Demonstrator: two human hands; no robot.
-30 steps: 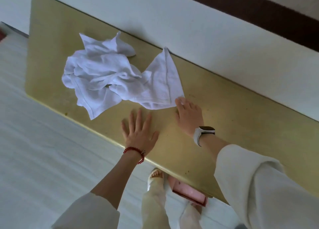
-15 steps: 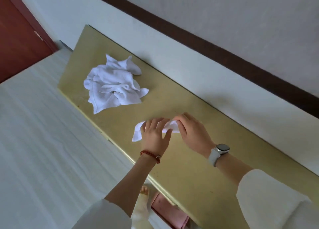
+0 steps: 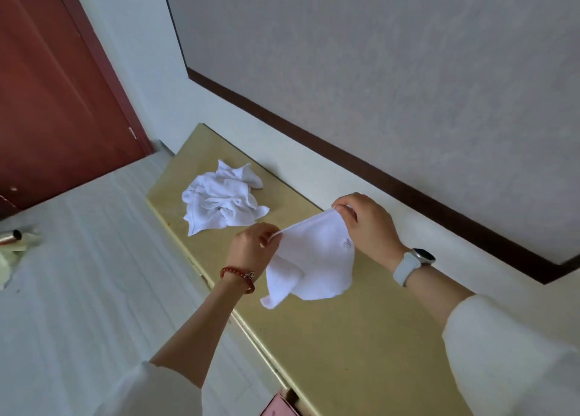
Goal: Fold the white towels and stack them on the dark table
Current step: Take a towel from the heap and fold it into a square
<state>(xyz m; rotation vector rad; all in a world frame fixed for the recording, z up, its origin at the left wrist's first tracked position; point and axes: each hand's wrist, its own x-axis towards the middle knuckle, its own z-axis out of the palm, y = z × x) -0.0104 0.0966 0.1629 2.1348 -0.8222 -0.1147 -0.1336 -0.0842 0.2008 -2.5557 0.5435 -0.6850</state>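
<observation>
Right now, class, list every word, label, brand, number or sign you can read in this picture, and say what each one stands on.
No text can be read.
Towel, held up by the left hand and right hand: a small grey mark near one edge, too small and blurred to read.
Watch on the right wrist: nothing legible shows on its face.

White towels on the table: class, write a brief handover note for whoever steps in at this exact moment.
Left hand pinches one top corner of a small white cloth towel; right hand pinches the other, the edge stretched between them, the rest hanging above the yellowish tabletop.
A crumpled heap of white towels lies further along it.
Done: no folded towel in view.
Left: fold this towel, then the heap, and stack.
</observation>
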